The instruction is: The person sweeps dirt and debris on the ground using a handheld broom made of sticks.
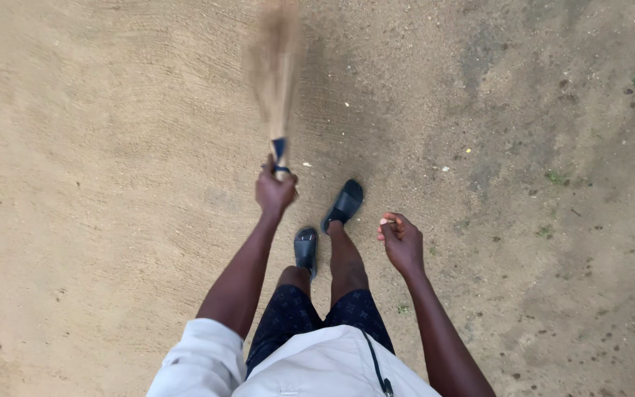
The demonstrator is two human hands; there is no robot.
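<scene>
The hand broom [275, 73], a bundle of pale straw-like fibres bound at the grip with a dark blue band, points away from you over the sandy ground [97, 147]. Its brush end is blurred at the top of the view, so its contact with the soil cannot be confirmed.

Your left hand [274, 192] has its fingers wrapped fully around the bound end of the broom, just below the blue band. The arm runs out straight from a white sleeve.

Your right hand [401, 241] hangs apart from the broom, to the right of your legs. Its fingers are curled loosely inward, and a small pale object [386, 220] shows at the fingertips; what it is cannot be told.

Between the two hands stand your feet in dark slide sandals: the right sandal [343, 205] set forward, the left sandal [306, 251] behind it and just beside. Dark patterned shorts [288, 316] show above the knees.

The ground carries fine curved streaks to the left and centre. To the right it is darker, with scattered pebbles and small green sprouts [556, 176].
</scene>
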